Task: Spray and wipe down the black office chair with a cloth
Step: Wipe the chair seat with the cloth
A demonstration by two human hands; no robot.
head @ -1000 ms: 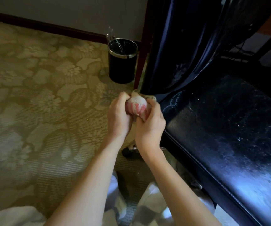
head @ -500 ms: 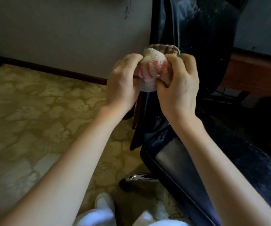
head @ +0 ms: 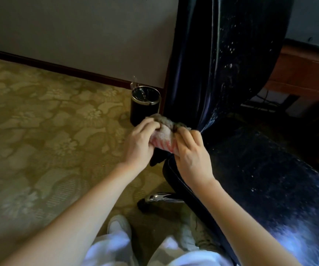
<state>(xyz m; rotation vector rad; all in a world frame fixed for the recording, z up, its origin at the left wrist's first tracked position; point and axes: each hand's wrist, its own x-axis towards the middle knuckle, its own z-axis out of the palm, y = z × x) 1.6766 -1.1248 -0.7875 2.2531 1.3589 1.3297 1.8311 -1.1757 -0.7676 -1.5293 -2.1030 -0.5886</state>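
Cloth (head: pixel 164 135): white, pink-red stripes on the lower part, grey-brown along the top fold. Office chair (head: pixel 260 179): black with a bluish sheen, scattered white specks on backrest and seat; base leg (head: pixel 162 197) chrome. Carpet (head: pixel 39 121): olive-gold, paler floral pattern. Waste bin (head: pixel 144 110): black, silver rim. Skirting board (head: pixel 78 71): dark red-brown. Wall (head: pixel 78 25): plain grey-beige. Desk (head: pixel 304 73): reddish-brown. Trousers (head: pixel 112 250) and shoe (head: pixel 118 225): white.

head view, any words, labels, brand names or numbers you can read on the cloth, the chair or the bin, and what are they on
There is no readable text anywhere in this view.
cloth: pink stripes only, no lettering. The left hand and right hand grip it and cover part of it.
black office chair: pale specks, no label or brand showing.
black bin: metal rim, no label on the side that shows.
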